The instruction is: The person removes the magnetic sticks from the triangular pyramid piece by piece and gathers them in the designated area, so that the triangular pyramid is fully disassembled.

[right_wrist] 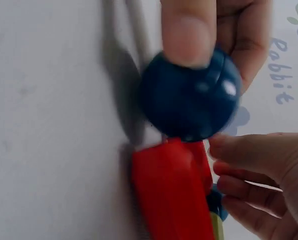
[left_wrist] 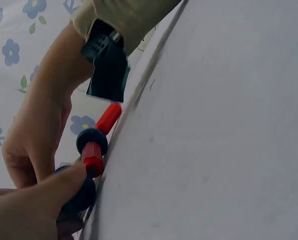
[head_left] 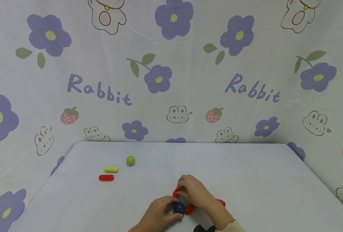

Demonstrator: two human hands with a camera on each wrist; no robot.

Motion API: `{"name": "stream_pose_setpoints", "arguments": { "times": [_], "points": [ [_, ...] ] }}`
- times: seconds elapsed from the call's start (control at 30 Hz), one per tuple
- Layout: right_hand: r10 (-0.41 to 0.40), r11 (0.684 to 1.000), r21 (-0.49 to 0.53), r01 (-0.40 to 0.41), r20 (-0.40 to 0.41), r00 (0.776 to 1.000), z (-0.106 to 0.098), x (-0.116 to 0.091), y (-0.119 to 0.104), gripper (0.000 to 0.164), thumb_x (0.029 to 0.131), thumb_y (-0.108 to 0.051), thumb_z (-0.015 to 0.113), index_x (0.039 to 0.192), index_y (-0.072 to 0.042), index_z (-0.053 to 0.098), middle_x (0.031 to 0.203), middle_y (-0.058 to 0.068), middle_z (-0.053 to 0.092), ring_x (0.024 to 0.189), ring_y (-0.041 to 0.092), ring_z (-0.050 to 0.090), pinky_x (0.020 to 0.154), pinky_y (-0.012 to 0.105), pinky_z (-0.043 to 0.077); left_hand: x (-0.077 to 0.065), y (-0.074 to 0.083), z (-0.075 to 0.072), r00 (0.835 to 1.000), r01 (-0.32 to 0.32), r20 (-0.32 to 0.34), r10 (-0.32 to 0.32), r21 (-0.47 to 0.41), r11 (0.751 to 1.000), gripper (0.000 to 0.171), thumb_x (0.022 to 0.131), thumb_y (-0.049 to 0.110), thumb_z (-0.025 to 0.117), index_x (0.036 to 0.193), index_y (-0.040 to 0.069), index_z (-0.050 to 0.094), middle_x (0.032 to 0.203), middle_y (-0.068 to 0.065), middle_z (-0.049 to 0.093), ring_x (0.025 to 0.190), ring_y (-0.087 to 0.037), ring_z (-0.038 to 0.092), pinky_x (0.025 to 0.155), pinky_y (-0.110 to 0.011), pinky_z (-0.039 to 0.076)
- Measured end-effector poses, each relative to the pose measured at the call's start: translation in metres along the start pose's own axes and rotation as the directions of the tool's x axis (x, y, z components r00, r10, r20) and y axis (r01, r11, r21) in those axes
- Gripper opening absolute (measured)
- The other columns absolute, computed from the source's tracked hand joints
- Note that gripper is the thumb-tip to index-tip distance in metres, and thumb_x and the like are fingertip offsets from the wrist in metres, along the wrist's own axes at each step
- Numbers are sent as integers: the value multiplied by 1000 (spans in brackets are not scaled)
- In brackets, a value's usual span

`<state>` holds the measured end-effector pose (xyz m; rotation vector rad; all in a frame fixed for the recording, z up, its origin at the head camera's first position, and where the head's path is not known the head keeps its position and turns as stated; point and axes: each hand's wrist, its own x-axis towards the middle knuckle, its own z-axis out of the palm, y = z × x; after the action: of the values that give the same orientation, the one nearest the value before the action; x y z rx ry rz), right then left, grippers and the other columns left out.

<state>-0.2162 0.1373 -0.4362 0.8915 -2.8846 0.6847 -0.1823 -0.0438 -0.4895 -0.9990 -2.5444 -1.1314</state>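
My left hand [head_left: 160, 212] grips a dark blue ball [head_left: 179, 208] between thumb and fingers. The right wrist view shows that thumb pressing on the glossy ball [right_wrist: 189, 100]. Just beyond the ball, my right hand [head_left: 195, 192] pinches a short red stick [head_left: 175, 193], mostly covered by the fingers. A second red stick [head_left: 190, 208] lies against the ball's right side. In the left wrist view, another blue ball [left_wrist: 92, 140] stands between this red stick [left_wrist: 92, 157] and a further red stick [left_wrist: 109, 117]. A yellow-green piece [right_wrist: 217, 226] shows partly below the right hand.
Farther back on the left of the white table [head_left: 261, 180] lie a loose red stick [head_left: 106, 177], a yellow stick [head_left: 111, 169] and a green ball [head_left: 130, 160]. A black wrist mount [head_left: 203, 229] is by the right sleeve. A patterned cloth hangs behind.
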Motion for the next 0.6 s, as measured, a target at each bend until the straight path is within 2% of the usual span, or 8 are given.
{"name": "stream_pose_setpoints", "arguments": {
  "times": [0.1, 0.23, 0.6],
  "points": [
    [10, 999, 34, -10, -18, 1000, 0, 1, -1, 6, 79, -7, 71, 85, -8, 70, 84, -3, 63, 84, 12, 53, 77, 28, 50, 0, 2, -1, 1000, 0, 20, 0, 4, 1000, 37, 82, 35, 69, 106, 7, 63, 101, 0, 68, 92, -5, 62, 79, -21, 53],
    [10, 1000, 29, -10, -9, 1000, 1, 1, -1, 13, 79, -5, 71, 92, -5, 71, 88, 0, 65, 88, 15, 54, 80, 30, 51, 1, 5, -4, 997, 67, 35, -66, -15, 998, 39, 82, 37, 68, 107, 8, 63, 103, 0, 68, 95, -6, 63, 81, -23, 53],
    [7, 1000, 27, -7, 20, 1000, 2, 0, 0, 12, 80, -1, 68, 91, -4, 72, 95, 2, 65, 93, 18, 55, 85, 33, 51, 0, 4, -2, 997, 53, 58, -51, -22, 998, 41, 82, 38, 68, 109, 7, 63, 106, -2, 68, 99, -9, 63, 84, -24, 52]
  ]
}}
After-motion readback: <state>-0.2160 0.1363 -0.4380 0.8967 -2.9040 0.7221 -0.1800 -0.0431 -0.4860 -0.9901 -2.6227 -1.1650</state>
